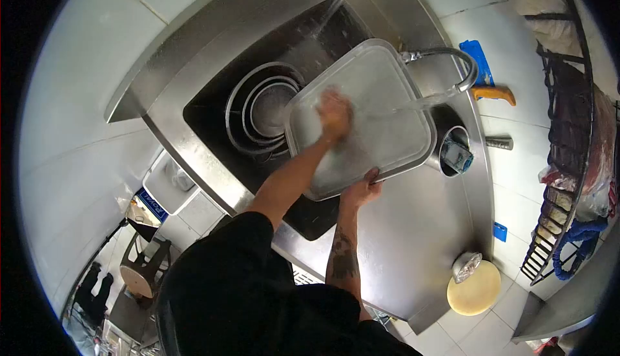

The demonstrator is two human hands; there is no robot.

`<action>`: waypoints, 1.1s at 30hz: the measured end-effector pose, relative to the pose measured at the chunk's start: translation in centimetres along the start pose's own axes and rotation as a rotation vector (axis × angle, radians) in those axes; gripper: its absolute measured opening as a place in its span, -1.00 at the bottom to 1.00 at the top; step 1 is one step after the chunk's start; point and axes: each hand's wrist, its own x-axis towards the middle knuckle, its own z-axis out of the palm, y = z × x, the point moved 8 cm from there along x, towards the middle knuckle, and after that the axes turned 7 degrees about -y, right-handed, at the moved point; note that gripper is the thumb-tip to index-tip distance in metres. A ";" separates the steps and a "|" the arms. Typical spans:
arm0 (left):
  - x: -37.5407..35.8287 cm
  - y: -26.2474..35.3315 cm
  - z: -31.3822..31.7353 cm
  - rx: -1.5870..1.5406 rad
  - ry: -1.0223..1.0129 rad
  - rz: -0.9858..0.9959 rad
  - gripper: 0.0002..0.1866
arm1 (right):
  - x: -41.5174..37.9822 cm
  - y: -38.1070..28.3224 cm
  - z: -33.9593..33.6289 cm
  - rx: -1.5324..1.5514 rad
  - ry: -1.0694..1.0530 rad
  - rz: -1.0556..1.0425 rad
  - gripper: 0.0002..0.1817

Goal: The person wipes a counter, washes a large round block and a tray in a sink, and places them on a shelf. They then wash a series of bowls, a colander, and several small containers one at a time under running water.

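At about nine o'clock in the view a white soap holder [169, 182] hangs off the edge of the steel counter [413, 240], with a blue label [152, 205] just beneath it. Moving toward the centre, the deep sink [213, 107] holds a nest of round metal bowls [261, 111], stacked one inside another at roughly ten o'clock from the middle of the view.

Over the sink, tilted and overlapping the bowls' right side, is a rectangular metal tray [387, 130] with rounded corners. The left hand [335, 115] lies inside it, palm down on the tray's floor; it is blurred, so I cannot tell whether the fingers are flat or curled around something (a cloth or sponge could be hidden under it). The right hand [363, 190] is closed on the tray's near rim at six o'clock of the tray, fingers hooked over the edge, gripping it.

At the tray's two o'clock a curved tap [452, 56] pours a stream of water [420, 103] onto the tray's right side. Just beside the tray at three o'clock stands a small metal pot [452, 152] with something in it. Farther right, against the tiled wall, lie a blue scraper [479, 59] and an orange handle [496, 92]. At five o'clock a round yellow board [473, 288] sits at the counter's corner with a small wrapped container [466, 265] touching it.
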 end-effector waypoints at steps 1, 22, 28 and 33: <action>0.2 -5.2 0.1 -0.295 0.114 -0.405 -0.33 | -0.4 -0.1 0.2 -0.003 -0.006 -0.002 -0.65; -1.9 8.6 -1.2 -0.152 -0.018 0.190 -0.29 | 2.7 -6.9 1.8 -0.287 -0.118 -0.163 -0.70; 3.0 17.5 -9.0 -0.079 0.025 0.602 -0.28 | 2.3 -13.1 4.2 -0.636 -0.124 -0.298 -0.86; 7.4 15.2 -16.7 0.230 0.292 0.772 -0.24 | 9.4 -13.6 7.5 -0.626 -0.400 -0.434 -0.80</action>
